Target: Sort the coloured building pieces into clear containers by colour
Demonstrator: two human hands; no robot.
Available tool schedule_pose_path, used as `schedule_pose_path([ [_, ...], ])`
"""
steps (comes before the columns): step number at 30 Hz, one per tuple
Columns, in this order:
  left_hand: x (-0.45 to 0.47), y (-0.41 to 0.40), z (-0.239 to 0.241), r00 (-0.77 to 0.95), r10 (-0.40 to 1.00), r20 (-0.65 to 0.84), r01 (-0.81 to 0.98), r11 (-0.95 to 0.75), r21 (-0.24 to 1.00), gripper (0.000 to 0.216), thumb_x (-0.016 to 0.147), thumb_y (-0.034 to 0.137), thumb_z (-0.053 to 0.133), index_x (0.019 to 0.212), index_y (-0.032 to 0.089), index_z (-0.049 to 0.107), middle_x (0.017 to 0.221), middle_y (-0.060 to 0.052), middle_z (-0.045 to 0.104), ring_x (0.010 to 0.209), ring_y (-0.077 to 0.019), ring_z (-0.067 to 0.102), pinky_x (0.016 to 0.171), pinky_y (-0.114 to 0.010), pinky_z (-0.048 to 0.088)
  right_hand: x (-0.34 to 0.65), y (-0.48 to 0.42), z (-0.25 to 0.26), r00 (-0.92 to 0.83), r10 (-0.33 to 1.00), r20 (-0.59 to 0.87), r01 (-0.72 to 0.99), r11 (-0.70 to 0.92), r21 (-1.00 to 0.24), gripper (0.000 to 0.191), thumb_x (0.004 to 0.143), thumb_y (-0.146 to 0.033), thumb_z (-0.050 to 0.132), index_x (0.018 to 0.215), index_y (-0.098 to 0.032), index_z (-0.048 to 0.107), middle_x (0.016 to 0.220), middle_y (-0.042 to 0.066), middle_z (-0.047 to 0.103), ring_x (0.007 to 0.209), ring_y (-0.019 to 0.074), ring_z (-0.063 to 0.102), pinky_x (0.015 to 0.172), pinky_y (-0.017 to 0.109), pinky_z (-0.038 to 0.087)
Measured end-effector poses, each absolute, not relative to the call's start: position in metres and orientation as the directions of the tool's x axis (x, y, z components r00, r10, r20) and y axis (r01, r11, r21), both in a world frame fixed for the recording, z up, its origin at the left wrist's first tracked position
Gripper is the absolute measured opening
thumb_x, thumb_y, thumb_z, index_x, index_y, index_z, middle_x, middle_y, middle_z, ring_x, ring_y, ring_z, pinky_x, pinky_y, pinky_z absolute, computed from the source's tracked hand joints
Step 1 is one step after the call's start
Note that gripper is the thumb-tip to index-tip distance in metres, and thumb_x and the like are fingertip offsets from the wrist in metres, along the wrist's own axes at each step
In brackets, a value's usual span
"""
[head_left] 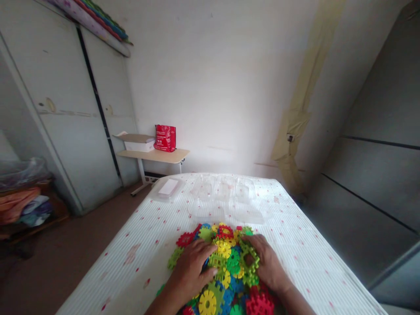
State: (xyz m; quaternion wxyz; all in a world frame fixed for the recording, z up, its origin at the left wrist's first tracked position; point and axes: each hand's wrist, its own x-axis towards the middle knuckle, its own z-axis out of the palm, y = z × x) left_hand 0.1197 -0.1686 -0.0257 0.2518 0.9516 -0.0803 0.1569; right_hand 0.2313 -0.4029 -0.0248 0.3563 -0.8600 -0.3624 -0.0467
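A heap of plastic interlocking building pieces (224, 249) lies on the near part of the table, with round notched discs and toothed square frames in yellow, green, blue and red. My left hand (192, 269) rests over the heap's left side, thumb and fingers apart, palm down, without a piece visibly gripped. At the right edge, my right hand (268, 262) curves against the light green square pieces (250, 262). Its fingers are loosely bent and partly hidden, and I see no firm grip. A cluster of red pieces (259, 302) sits below that hand.
Clear plastic trays (226, 192) stand beyond the heap on the white patterned tablecloth (154, 249). A clear container with a white card (169, 187) sits at the far left. Behind is a small side table (177, 156) with a red bag (166, 138) and a white box (139, 143).
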Motion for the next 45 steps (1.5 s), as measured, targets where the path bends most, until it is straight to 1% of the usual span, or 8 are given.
schedule_pose_path([
  [6,0.117,-0.168,-0.02,0.944,0.05,0.326,-0.168,-0.778,0.605,0.029,0.063,0.011,0.059,0.089,0.022,0.065,0.096,-0.004,0.065,0.093,-0.0188,0.057,0.085,-0.031,0.043,0.226,-0.416,-0.022,0.865,0.405,0.296,0.435,-0.314,-0.844,0.031,0.081,-0.034,0.049,0.107,-0.02,0.059,0.102,0.005,0.065,0.094,0.0219,0.059,0.083,0.032,0.046],
  [11,0.112,-0.17,-0.014,0.935,0.009,0.354,-0.23,-0.745,0.626,0.019,0.061,0.005,0.055,0.071,0.019,0.061,0.083,-0.003,0.064,0.084,-0.017,0.058,0.078,-0.028,0.044,0.227,-0.424,-0.018,0.92,0.254,0.298,0.357,-0.227,-0.906,0.035,0.08,-0.045,0.052,0.1,-0.017,0.06,0.094,0.006,0.066,0.084,0.021,0.06,0.073,0.029,0.048],
  [23,0.111,-0.168,-0.017,0.919,0.011,0.394,-0.264,-0.727,0.634,0.013,0.07,0.01,0.053,0.076,0.018,0.062,0.086,-0.004,0.067,0.086,-0.0166,0.061,0.08,-0.028,0.046,0.226,-0.424,-0.025,0.911,0.261,0.318,0.393,-0.324,-0.861,0.033,0.084,-0.046,0.045,0.095,-0.018,0.057,0.08,0.003,0.066,0.073,0.0177,0.06,0.064,0.025,0.048],
  [26,0.112,-0.169,-0.019,0.918,-0.01,0.397,-0.279,-0.726,0.628,0.012,0.07,0.01,0.054,0.074,0.018,0.061,0.088,-0.004,0.067,0.086,-0.0161,0.061,0.081,-0.027,0.046,0.227,-0.424,-0.029,0.88,0.314,0.356,0.462,-0.391,-0.796,0.03,0.084,-0.043,0.046,0.097,-0.019,0.059,0.087,0.004,0.067,0.079,0.0188,0.062,0.07,0.027,0.049],
  [30,0.112,-0.169,-0.02,0.926,-0.003,0.378,-0.248,-0.759,0.602,0.017,0.07,0.009,0.053,0.079,0.02,0.063,0.087,-0.003,0.067,0.086,-0.0161,0.062,0.081,-0.027,0.047,0.23,-0.425,-0.033,0.797,0.36,0.485,0.604,-0.441,-0.664,0.024,0.083,-0.035,0.049,0.098,-0.02,0.062,0.098,0.007,0.065,0.092,0.021,0.06,0.08,0.032,0.048],
  [34,0.111,-0.168,-0.02,0.929,0.004,0.369,-0.229,-0.778,0.585,0.026,0.07,0.01,0.052,0.088,0.023,0.065,0.091,-0.002,0.067,0.088,-0.0159,0.062,0.082,-0.027,0.048,0.233,-0.427,-0.034,0.744,0.366,0.559,0.665,-0.48,-0.572,0.021,0.084,-0.03,0.048,0.094,-0.021,0.064,0.095,0.009,0.063,0.091,0.0207,0.06,0.079,0.032,0.049],
  [39,0.11,-0.168,-0.022,0.921,-0.006,0.39,-0.247,-0.782,0.572,0.029,0.069,0.008,0.052,0.089,0.024,0.066,0.091,-0.001,0.067,0.088,-0.0151,0.061,0.082,-0.026,0.047,0.232,-0.428,-0.034,0.796,0.356,0.49,0.603,-0.538,-0.588,0.023,0.081,-0.033,0.05,0.095,-0.02,0.062,0.089,0.007,0.066,0.084,0.0205,0.061,0.075,0.032,0.049],
  [45,0.111,-0.171,-0.023,0.915,-0.041,0.402,-0.277,-0.788,0.55,0.019,0.069,0.009,0.054,0.078,0.021,0.066,0.077,-0.002,0.067,0.077,-0.0153,0.061,0.073,-0.025,0.048,0.225,-0.426,-0.022,0.87,0.342,0.356,0.491,-0.529,-0.692,0.015,0.075,-0.032,0.055,0.082,-0.02,0.061,0.078,0.002,0.065,0.074,0.0181,0.06,0.068,0.027,0.046],
])
